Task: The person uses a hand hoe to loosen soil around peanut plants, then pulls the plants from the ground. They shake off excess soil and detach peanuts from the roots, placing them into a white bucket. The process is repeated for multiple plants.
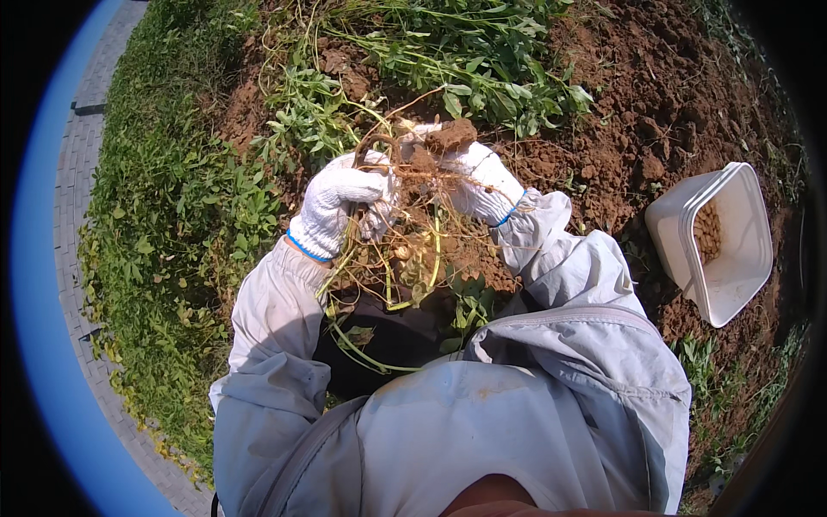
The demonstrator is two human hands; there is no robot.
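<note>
My left hand, in a white knitted glove with a blue cuff edge, is closed around the stems and upper roots of an uprooted peanut plant. Its tangled roots and yellowish stems hang down before my body. A pale peanut pod shows among them. On the far side of the roots is my right hand, gloved alike, with a clod of reddish soil at its fingers. Roots and soil cover much of those fingers, so their grip cannot be made out.
At the right a white plastic bucket lies tilted on the soil, with peanut pods inside. Pulled leafy plants lie beyond my hands. Dense green plants grow on the left, beside a paved path.
</note>
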